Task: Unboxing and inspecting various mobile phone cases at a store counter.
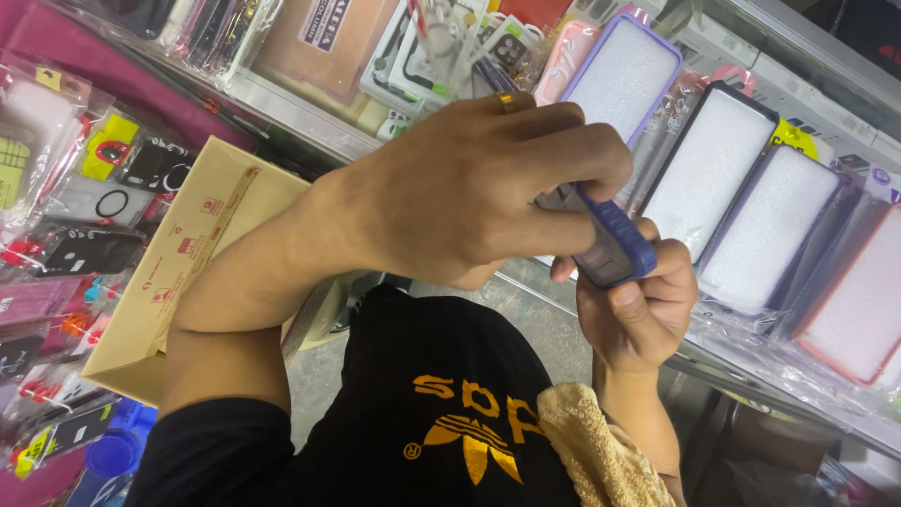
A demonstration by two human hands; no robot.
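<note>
Cardboard box (178, 272) stands at left. Left hand (479, 188) closes over the blue phone case (610, 239), hiding its upper end; long axis slants from upper left to lower right. Right hand (638, 310) grips the lower end. Packaged cases (723, 160) crowd the shelf (310, 117) behind.

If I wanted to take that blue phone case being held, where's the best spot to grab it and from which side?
Probably by the two long side edges of the blue phone case, coming from its free lower-right end. It is thin and flat with a raised rim, so the edges give purchase. The left hand covers its upper part, and the right hand cradles it underneath.
</note>
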